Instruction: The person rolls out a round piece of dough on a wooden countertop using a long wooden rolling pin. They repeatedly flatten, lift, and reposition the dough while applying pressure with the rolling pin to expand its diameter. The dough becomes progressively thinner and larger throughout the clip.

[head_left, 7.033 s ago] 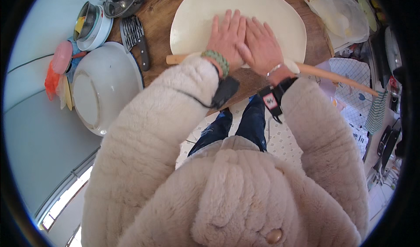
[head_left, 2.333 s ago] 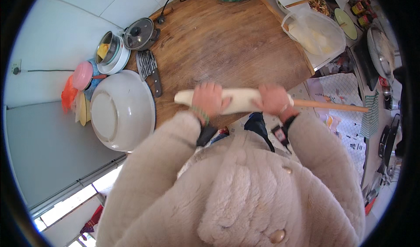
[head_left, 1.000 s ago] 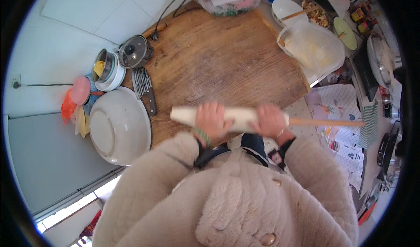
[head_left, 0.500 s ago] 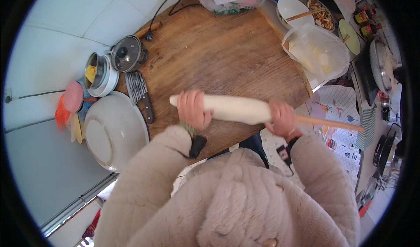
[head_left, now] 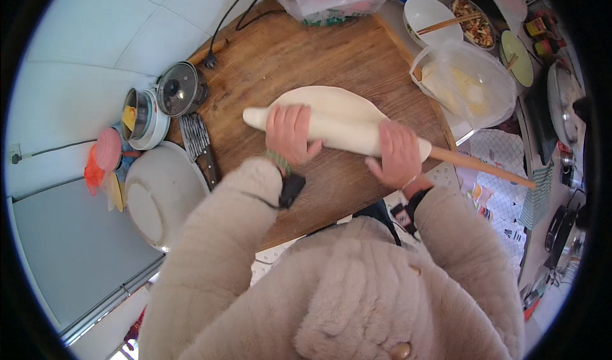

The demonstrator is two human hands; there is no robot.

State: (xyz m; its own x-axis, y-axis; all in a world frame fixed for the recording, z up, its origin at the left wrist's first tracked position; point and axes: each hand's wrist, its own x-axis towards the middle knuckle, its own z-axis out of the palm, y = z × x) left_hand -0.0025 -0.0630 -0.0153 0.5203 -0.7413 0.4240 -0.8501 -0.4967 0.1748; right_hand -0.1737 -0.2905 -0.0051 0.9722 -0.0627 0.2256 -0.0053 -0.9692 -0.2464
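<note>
A long wooden rolling pin (head_left: pixel 481 167) lies slantwise over the board, its bare right end sticking out past the board's edge. Pale dough (head_left: pixel 347 132) is wrapped around its middle and left part, and a rounded flat flap of the same sheet spreads on the board beyond the roll. My left hand (head_left: pixel 290 133) curves over the roll near its left end, fingers close together, thumb toward the middle. Over the right part of the roll lies my right hand (head_left: pixel 400 153), fingers bent over the dough and thumb on the near side. The undersides of both hands are hidden.
Left on the wooden board (head_left: pixel 306 54) lie a cleaver (head_left: pixel 199 144) and a lidded pot (head_left: pixel 179 89). An upturned basin (head_left: pixel 162 194) leans beside them. At right stand a bag-covered bowl (head_left: pixel 468 89), a white bowl with chopsticks (head_left: pixel 421 15) and a dish of chopped food (head_left: pixel 475 28).
Both hands have brought the pin down and forward onto the board. Part of the dough sheet now lies unrolled beyond it; before, all of it was wrapped and held nearer me.
</note>
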